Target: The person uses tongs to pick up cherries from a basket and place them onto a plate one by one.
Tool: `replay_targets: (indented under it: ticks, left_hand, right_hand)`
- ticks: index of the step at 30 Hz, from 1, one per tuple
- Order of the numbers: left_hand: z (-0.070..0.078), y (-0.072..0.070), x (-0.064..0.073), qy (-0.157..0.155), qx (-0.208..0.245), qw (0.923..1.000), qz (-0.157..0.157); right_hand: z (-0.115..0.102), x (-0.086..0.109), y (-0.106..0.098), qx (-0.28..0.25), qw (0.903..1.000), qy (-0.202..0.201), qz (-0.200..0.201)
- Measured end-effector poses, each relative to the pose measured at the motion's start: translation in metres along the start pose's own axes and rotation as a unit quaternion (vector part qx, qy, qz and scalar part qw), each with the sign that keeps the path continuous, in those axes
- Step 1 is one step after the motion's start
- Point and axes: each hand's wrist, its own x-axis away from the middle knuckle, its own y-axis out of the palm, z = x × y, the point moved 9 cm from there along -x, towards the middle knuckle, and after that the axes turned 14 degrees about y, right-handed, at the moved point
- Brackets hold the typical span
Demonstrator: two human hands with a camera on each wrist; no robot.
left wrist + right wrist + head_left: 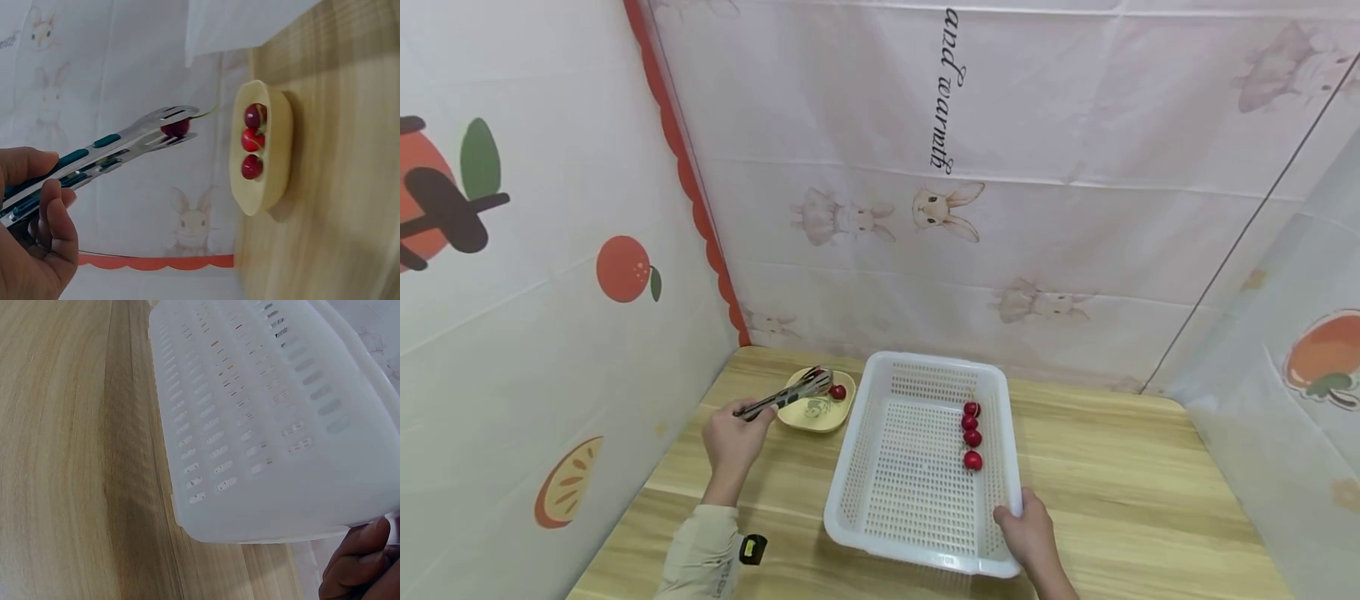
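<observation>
My left hand [733,437] holds metal tongs [106,153] with dark teal grips, whose tips pinch a dark red cherry [176,127] with a long green stem. The tongs' tips are over a small pale yellow dish [817,426], where the left wrist view shows three cherries [252,140] in a row. On the right, my right hand [1032,533] grips the rim of a white perforated plastic basket [839,492] near its front right corner, thumb over the edge. Several red cherries [972,437] lie along the basket's right side.
The dish and basket are on a light wood-grain table [1120,492]. A printed cloth [865,108] with rabbits hangs behind the table, and a fruit-patterned sheet [580,350] stands along the left. A black band with a yellow mark [751,549] is at my left sleeve.
</observation>
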Motion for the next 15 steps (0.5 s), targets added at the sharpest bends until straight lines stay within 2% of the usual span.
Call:
replay_targets:
  ticks: [5,15]
  left_hand:
    - [-0.010,0.001,0.005,0.028,-0.005,0.9995,0.014]
    - [-0.039,0.005,0.012,0.033,-0.028,0.9990,0.013]
  right_hand:
    - [0.000,0.000,0.000,-0.004,1.0000,-0.004,-0.003]
    - [0.000,0.001,0.000,-0.002,1.0000,-0.001,-0.005]
